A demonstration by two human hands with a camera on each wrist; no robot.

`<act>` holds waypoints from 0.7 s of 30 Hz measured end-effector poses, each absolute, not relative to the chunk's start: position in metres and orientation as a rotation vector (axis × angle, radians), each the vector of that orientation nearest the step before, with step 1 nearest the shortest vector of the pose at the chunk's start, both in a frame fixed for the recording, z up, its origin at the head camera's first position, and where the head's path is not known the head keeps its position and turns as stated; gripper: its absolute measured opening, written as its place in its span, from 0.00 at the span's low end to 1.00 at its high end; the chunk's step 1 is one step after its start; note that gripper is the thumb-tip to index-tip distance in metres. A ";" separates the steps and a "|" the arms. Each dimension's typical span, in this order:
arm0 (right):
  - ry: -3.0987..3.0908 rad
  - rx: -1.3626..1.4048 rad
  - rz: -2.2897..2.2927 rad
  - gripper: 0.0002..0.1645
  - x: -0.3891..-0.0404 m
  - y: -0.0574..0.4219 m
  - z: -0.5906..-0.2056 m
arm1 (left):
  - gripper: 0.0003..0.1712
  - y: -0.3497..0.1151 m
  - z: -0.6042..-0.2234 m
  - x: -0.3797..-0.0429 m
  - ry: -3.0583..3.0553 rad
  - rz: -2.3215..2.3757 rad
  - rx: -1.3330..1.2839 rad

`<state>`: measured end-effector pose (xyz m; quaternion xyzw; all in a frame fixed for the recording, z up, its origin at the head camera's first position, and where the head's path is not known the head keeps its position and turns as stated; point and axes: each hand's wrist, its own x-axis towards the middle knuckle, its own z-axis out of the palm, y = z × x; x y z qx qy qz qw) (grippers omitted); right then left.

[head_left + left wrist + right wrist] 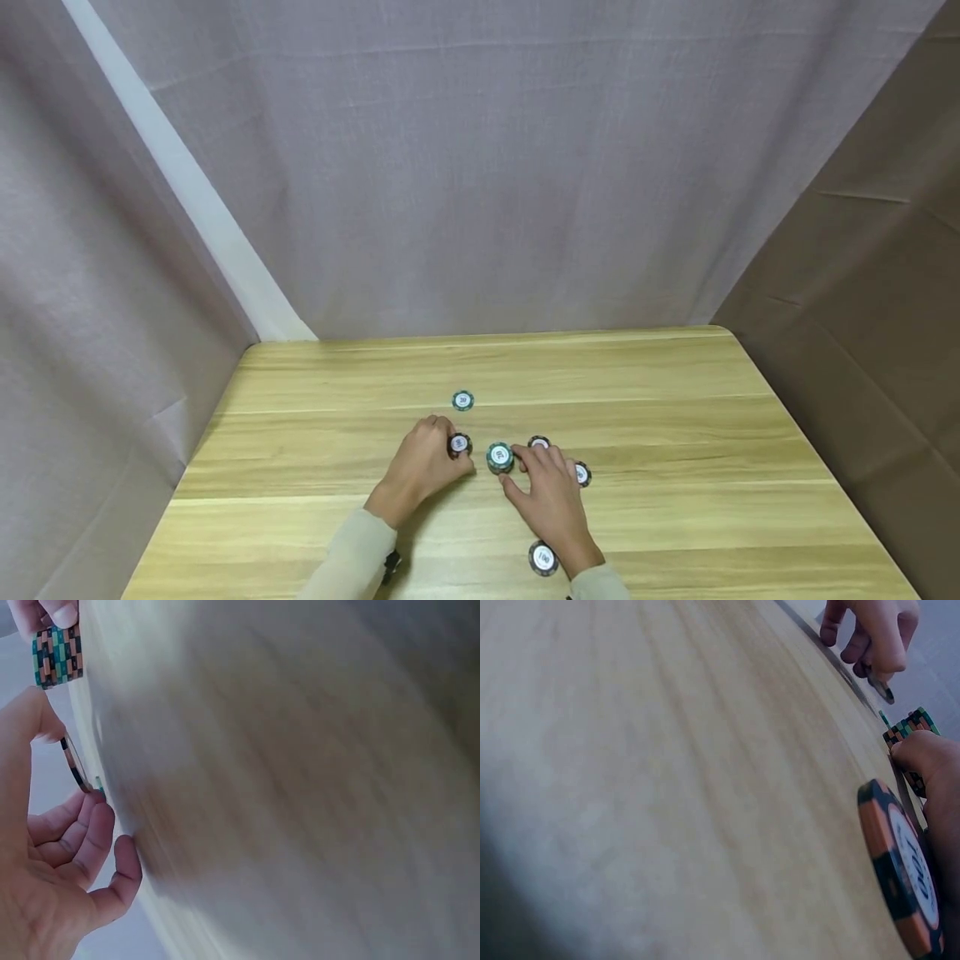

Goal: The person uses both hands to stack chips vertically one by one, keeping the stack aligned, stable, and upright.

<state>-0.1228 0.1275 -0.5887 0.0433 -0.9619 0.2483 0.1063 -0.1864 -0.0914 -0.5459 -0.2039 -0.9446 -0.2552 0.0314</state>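
A black-edged poker chip [459, 444] is pinched between the thumb and fingers of my left hand [426, 457]. The left wrist view shows that chip [75, 765] tilted, edge toward the camera. To its right stands a stack of poker chips [500, 456], a green-edged one marked 20 on top. My right hand [551, 492] holds the stack with its thumb at the near side and a finger at the right. Seen from the left wrist, the stack [58, 657] has several layers of green, black and orange edges.
Farther back lies a green 20 chip [462, 401]. Two black-edged chips, one behind the right fingers [538, 442] and another beside them [582, 474], are partly covered. A 100 chip [543, 558] lies by the right wrist. Grey curtains [495, 167] surround the wooden table [315, 392].
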 end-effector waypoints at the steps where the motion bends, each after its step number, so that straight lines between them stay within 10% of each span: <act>1: -2.835 0.128 0.727 0.29 -0.123 0.127 -0.589 | 0.15 -0.093 -0.545 -0.186 -2.902 -0.785 -0.636; 21: -2.839 0.131 0.722 0.28 -0.123 0.125 -0.588 | 0.18 -0.072 -0.516 -0.172 -2.708 -0.482 -0.873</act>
